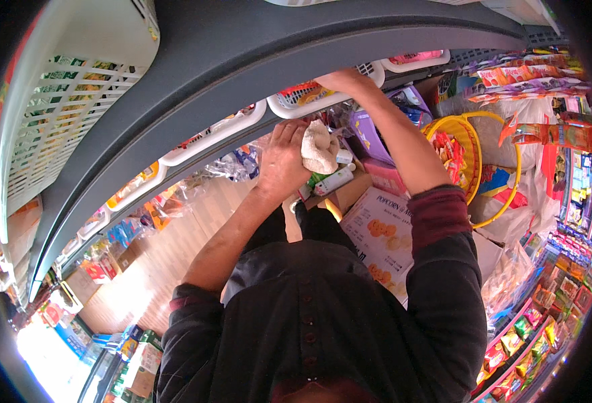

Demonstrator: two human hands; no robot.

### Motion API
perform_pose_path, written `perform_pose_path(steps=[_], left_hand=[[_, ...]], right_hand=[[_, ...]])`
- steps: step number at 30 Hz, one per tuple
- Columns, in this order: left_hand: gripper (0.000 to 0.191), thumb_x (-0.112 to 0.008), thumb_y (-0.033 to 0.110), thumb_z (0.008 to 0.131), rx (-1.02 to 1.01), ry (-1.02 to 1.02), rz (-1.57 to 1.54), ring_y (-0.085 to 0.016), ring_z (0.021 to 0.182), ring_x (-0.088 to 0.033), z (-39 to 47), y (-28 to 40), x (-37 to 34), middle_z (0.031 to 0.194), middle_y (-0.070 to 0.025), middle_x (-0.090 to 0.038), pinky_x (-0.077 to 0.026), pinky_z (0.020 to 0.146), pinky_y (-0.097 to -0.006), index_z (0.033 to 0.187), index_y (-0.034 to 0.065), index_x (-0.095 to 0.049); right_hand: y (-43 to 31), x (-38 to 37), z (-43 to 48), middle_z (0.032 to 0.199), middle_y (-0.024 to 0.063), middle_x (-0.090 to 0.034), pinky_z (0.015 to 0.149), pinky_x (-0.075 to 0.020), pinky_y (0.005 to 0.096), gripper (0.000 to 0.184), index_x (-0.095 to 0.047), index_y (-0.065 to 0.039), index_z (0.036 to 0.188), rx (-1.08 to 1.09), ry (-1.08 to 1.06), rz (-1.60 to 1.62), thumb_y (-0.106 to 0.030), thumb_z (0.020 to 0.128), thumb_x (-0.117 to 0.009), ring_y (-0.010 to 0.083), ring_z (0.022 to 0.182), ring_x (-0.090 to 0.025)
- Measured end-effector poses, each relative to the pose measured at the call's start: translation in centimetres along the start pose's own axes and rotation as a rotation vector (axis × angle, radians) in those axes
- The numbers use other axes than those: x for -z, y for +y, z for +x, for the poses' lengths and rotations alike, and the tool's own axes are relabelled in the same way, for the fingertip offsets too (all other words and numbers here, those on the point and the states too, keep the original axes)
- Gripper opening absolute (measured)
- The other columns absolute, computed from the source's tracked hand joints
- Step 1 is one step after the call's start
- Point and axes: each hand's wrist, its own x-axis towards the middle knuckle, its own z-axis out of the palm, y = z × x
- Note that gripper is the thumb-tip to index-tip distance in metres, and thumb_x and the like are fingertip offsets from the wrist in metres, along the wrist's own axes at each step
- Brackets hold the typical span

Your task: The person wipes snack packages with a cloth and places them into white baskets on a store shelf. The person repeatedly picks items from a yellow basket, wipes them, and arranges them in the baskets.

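My left hand grips a bunched cream-white cloth in front of the shelf edge. Beyond it, my right hand reaches over a white plastic basket on the shelf. That basket holds packets in red and yellow wrappers. My right fingertips are hidden behind the dark grey shelf lip, so what they hold or touch does not show. Below the cloth, a white bottle lies in an open cardboard box.
More white baskets line the shelf to the left. A large basket sits on the upper shelf. At right stand a purple container, a yellow basket of red packets, and a printed carton. Snack racks curve along the right.
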Motion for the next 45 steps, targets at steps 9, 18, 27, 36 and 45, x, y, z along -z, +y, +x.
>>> perform_pose_path(steps=[9,18,27,36,45], left_hand=[[0.047,-0.067,0.007,0.061,-0.032,0.020,-0.023,-0.033,0.107,-0.050,0.0,0.0,-0.6,0.107,-0.0181,-0.055,-0.041,0.094,-0.0392,0.105,-0.0059,-0.057],[0.046,-0.067,0.008,0.063,-0.020,-0.016,-0.013,-0.033,0.108,-0.050,-0.1,-0.4,-0.8,0.108,-0.0191,-0.055,-0.041,0.095,-0.0398,0.105,-0.0072,-0.057],[0.045,-0.067,0.010,0.065,-0.021,-0.006,0.005,-0.034,0.106,-0.051,-0.1,-0.3,-0.8,0.107,-0.0199,-0.056,-0.040,0.095,-0.0402,0.105,-0.0075,-0.057],[0.045,-0.072,0.012,0.061,-0.043,0.017,0.025,-0.036,0.102,-0.054,-0.2,-0.3,-1.2,0.105,-0.0212,-0.058,-0.044,0.090,-0.0423,0.100,-0.0067,-0.057],[0.041,-0.071,0.012,0.062,-0.039,0.007,0.012,-0.037,0.097,-0.056,-0.3,-0.6,-1.4,0.099,-0.0217,-0.059,-0.045,0.087,-0.0422,0.097,-0.0060,-0.057]], right_hand=[[-0.2,4.4,-1.6,0.095,0.0132,-0.067,0.080,-0.0472,0.0389,0.023,-0.067,-0.009,0.095,-0.079,-0.482,-0.014,-0.015,0.073,-0.063,0.0281,0.092,-0.063],[2.2,-2.1,-0.9,0.091,0.0161,-0.066,0.079,-0.0473,0.0435,0.016,-0.067,-0.010,0.091,0.092,-0.117,0.079,-0.017,0.083,-0.055,0.0316,0.088,-0.064],[-1.0,-1.5,-0.9,0.095,0.0148,-0.067,0.088,-0.0456,0.0418,0.022,-0.070,-0.012,0.096,0.073,-0.063,-0.183,-0.015,0.076,-0.060,0.0306,0.097,-0.062],[-3.6,-2.1,0.0,0.100,0.0145,-0.066,0.093,-0.0431,0.0391,0.023,-0.072,-0.013,0.093,0.082,-0.179,-0.141,-0.019,0.071,-0.064,0.0293,0.100,-0.061],[-2.8,-2.4,-0.1,0.104,0.0131,-0.066,0.090,-0.0457,0.0388,0.034,-0.070,-0.019,0.104,0.060,-0.215,0.045,-0.013,0.072,-0.060,0.0300,0.102,-0.060]])
